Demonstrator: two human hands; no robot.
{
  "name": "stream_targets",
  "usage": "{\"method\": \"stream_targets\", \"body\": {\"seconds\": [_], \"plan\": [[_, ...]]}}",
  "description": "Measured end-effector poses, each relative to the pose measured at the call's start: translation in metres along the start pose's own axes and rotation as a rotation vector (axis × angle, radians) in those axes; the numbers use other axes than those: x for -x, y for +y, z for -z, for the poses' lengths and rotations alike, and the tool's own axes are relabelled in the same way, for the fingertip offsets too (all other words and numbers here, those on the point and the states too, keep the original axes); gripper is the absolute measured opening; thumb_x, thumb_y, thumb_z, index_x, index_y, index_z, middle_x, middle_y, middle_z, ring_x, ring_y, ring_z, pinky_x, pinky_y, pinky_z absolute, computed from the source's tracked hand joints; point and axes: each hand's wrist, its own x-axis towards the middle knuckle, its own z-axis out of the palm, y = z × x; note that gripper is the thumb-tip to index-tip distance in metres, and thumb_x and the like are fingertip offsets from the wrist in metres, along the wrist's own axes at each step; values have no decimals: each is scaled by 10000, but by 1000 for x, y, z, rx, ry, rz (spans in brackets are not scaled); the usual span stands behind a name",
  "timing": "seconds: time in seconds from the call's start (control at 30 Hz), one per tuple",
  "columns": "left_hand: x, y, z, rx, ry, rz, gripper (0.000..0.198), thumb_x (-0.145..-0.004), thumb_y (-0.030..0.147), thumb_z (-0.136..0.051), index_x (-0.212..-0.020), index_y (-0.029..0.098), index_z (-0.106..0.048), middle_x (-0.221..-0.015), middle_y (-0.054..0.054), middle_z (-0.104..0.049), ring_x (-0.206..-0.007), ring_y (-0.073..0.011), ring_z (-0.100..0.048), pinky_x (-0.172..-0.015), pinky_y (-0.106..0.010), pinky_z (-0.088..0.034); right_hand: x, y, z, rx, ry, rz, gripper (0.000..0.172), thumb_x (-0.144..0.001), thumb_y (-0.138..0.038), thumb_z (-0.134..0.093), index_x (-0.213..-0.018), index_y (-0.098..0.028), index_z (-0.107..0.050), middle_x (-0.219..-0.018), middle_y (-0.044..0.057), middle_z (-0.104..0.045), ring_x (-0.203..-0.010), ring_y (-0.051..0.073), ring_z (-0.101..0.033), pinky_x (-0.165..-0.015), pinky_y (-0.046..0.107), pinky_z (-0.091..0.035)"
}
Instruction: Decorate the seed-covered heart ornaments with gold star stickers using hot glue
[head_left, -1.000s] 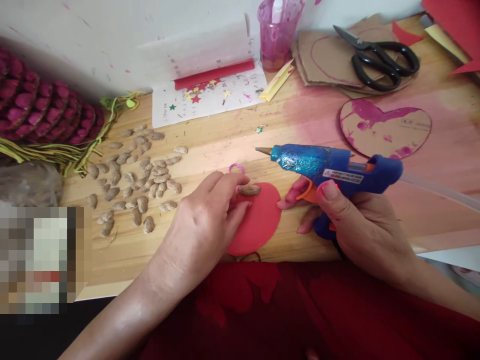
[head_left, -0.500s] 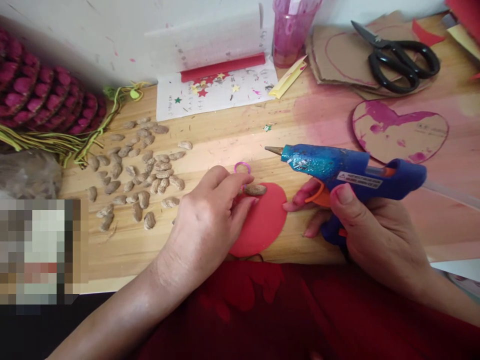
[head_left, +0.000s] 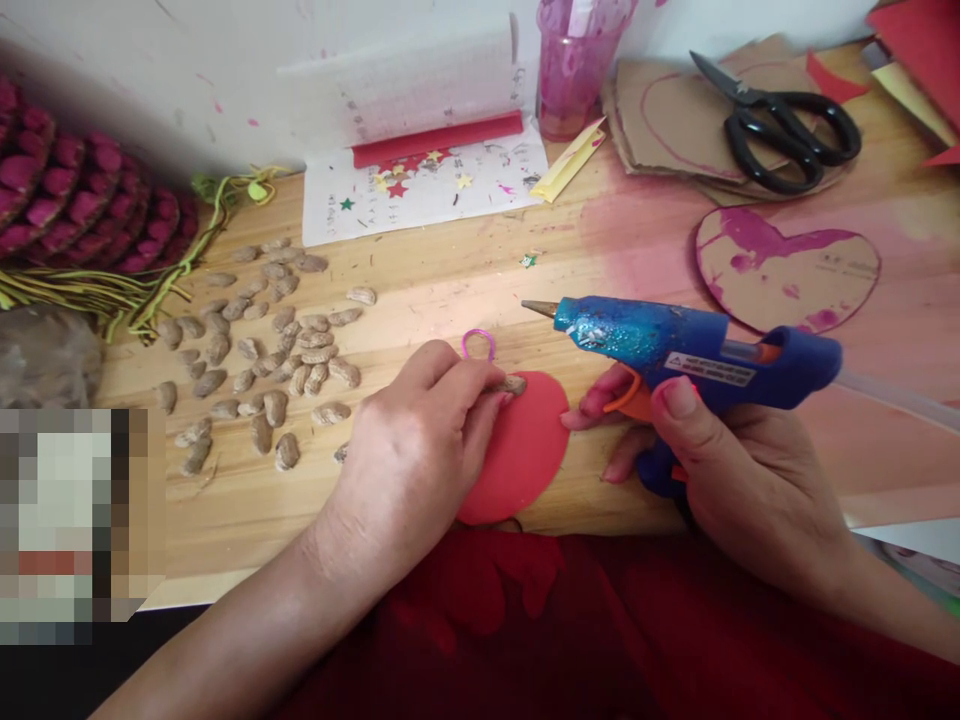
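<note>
Between the thumb and fingers of my left hand [head_left: 420, 440] is a peanut [head_left: 514, 384], held at the upper part of a red round piece [head_left: 529, 460]. A purple loop [head_left: 478, 345] sticks out beyond that piece's far edge. My right hand [head_left: 750, 470] grips a blue glue gun [head_left: 675, 345] by its handle, with fingers by the orange trigger. The nozzle points left, above the table and apart from the red piece. A clear glue stick [head_left: 900, 400] runs out of the gun's back. Several loose peanuts [head_left: 315, 355] lie left of my left hand.
Black-handled scissors [head_left: 795, 135] rest on cut cardboard [head_left: 675, 120] at the back right, near a painted cardboard heart [head_left: 787, 270]. A pink cup [head_left: 574, 90] stands by the wall. Paper with small stars [head_left: 480, 190] lies at the back. Pink layered decorations [head_left: 82, 190] sit at the left.
My left hand has lowered the peanut slightly and turned it on the red piece. The right hand holds the glue gun almost as before. The whole view has shifted a little.
</note>
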Motion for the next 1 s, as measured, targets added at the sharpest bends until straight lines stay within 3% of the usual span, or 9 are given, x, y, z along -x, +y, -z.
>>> {"method": "stream_targets", "body": {"seconds": [0.63, 1.0], "plan": [[1, 0, -1, -4, 8, -9, 183, -985, 245, -589, -897, 190, -739, -818, -26, -671, -673, -110, -620, -581, -215, -491, 3, 3, 0, -10, -8, -1, 243, -949, -508, -656, -928, -285, -753, -931, 24, -775, -571, 155, -655, -519, 290, -549], [1, 0, -6, -5, 37, -57, 140, -952, 152, -619, -874, 175, -733, -778, -12, -642, -656, -120, -621, -586, -231, -486, 0, 6, 1, 1, -15, 44, 210, -950, -490, -659, -917, -309, -761, -895, 22, -777, -554, 179, -665, -486, 309, -561]]}}
